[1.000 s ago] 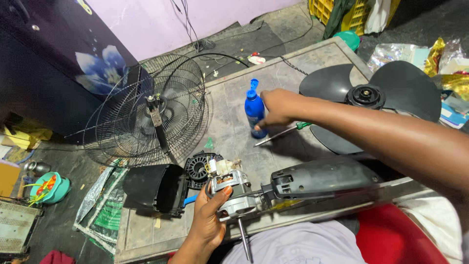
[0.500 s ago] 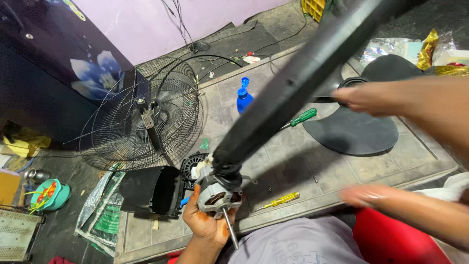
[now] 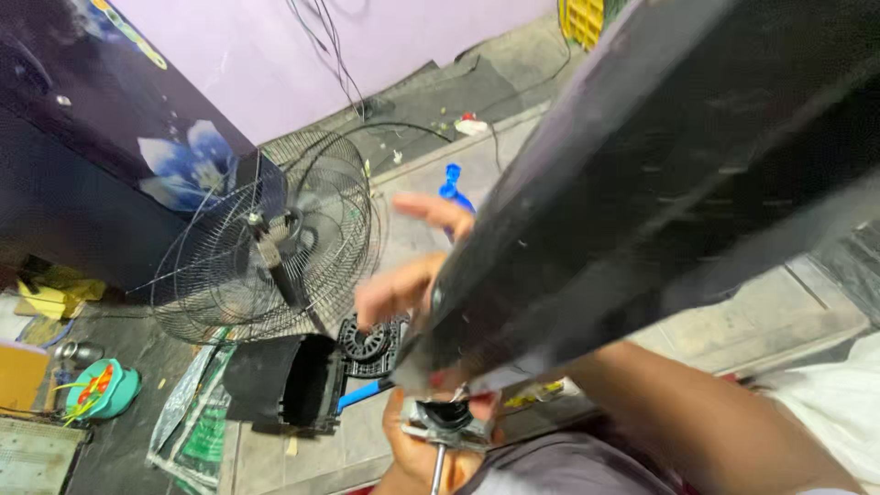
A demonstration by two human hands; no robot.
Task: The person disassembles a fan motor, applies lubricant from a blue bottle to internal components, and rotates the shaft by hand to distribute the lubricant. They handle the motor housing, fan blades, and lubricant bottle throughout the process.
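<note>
Tiled floor [image 3: 779, 302] with wire fan guard [image 3: 266, 247], black housing [image 3: 284, 380].

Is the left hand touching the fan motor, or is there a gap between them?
Touching. The head view shows the left hand wrapped under the fan motor, fingers against its metal body with no gap, its shaft pointing down past the palm.

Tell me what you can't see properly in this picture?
- Blue bottle: mostly hidden behind the blurred right hand, head view.
- Fan motor: top hidden by the big dark fan stand.
- Left hand: cut off by the bottom edge.
- Floor behind the stand: hidden.
</note>
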